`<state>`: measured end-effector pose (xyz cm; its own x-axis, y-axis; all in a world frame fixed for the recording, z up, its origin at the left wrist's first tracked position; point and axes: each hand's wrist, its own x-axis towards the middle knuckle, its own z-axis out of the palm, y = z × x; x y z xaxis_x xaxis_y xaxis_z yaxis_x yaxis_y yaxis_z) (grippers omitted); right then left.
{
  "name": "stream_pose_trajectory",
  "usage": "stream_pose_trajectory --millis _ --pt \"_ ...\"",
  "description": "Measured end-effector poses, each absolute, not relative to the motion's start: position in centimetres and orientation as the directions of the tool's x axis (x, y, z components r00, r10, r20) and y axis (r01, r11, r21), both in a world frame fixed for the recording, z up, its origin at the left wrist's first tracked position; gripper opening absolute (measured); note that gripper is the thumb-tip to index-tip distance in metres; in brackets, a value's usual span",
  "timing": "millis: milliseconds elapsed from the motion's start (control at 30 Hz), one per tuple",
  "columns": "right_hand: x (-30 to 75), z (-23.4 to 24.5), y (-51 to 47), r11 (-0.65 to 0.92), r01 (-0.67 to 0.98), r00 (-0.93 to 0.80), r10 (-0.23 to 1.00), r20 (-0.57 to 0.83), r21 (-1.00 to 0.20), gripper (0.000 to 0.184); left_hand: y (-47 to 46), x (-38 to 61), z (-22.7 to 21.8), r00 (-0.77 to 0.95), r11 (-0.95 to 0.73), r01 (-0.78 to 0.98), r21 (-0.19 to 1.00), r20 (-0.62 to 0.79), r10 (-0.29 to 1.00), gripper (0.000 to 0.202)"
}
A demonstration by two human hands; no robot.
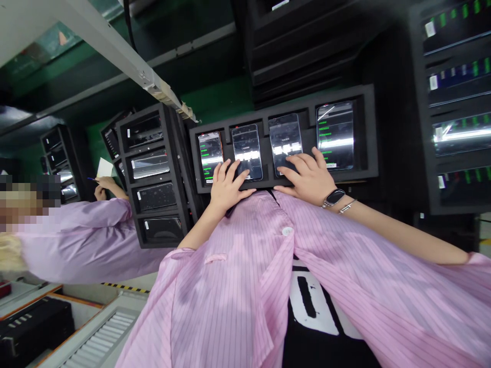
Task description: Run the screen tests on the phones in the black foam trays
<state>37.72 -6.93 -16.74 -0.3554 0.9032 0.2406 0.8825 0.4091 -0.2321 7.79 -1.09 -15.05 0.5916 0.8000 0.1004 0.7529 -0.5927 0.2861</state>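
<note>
1. Four smartphones [245, 152] were seated side by side in a black foam tray [368, 128], at the upper centre and right of the frame.
2. The left hand [226, 189] was laid over the second phone from the left. Its fingers [233, 168] were spread open and rested flat on the glass, with nothing gripped.
3. The right hand [307, 179] was laid over the third phone. Its fingers [303, 163] were likewise spread open, the outermost reaching close to the edge of the fourth phone, and nothing was closed upon. A wristwatch [333, 198] and a slim bracelet [347, 206] were worn on that wrist.
4. All four tray slots were filled and all four screens were lit. Green lines were shown on the two outer phones, while the two middle screens were washed out by glare, so what remained on them could not be told.
5. Black foam racks holding more phones [151, 166] were stood left of the tray, and another rack [452, 102] was seen at the upper right.
6. At the left of the frame, a pen [92, 179] and a white paper [104, 167] were held by a co-worker's hand [105, 186], apart from the person's own hands.
</note>
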Motion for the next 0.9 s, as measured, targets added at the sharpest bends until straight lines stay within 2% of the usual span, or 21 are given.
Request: stream_pose_trajectory --millis 400,600,767,900 --pt "37.8 -16.7 -6.9 0.419 0.881 -0.366 0.898 0.245 -0.219 0.062 -1.3 7.5 -15.4 0.605 -0.616 0.732 0.291 0.137 0.784 0.068" --pt "37.7 -16.9 -7.0 0.398 0.880 -0.350 0.913 0.211 -0.260 0.060 -0.4 8.5 -14.5 0.547 -0.562 0.766 0.312 0.142 0.825 0.082" --pt "37.7 -16.5 -7.0 0.383 0.884 -0.338 0.920 0.200 -0.269 0.063 1.2 11.0 -14.2 0.512 -0.512 0.792 0.333 0.097 0.854 0.078" --pt "37.2 -16.0 -6.3 0.381 0.873 -0.331 0.921 0.205 -0.305 0.075 1.5 11.5 -14.5 0.507 -0.503 0.789 0.353 0.087 0.857 0.078"
